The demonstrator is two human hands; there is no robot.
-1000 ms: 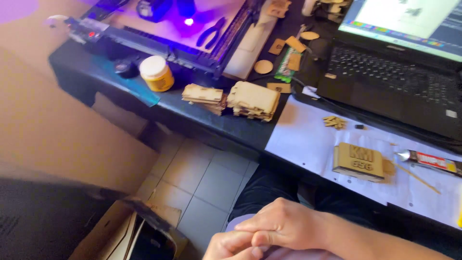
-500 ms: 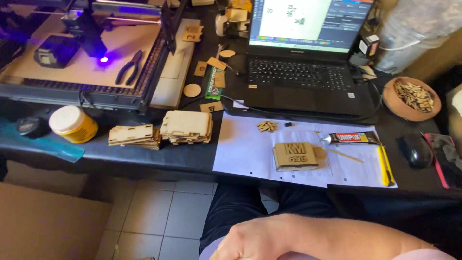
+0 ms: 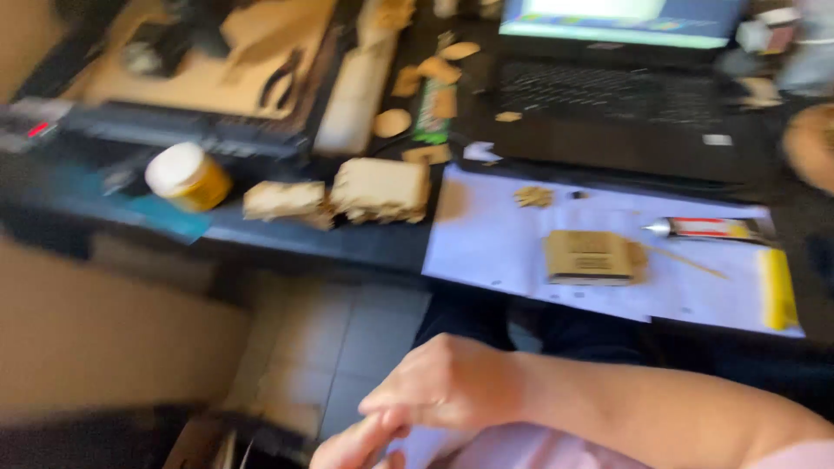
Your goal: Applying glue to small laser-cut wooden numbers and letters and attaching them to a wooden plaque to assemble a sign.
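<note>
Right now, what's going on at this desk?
A person sits at a dark desk with both hands down in the lap, off the desk. The right hand lies over the left hand, and neither clearly holds anything; the picture is blurred. On the white paper sheet rest a small flat wooden piece and a glue tube. Stacks of cut wooden parts and a yellow jar stand to the left, an open laptop behind.

One head-worn view looks steeply down, close over the desk (image 3: 365, 247).
</note>
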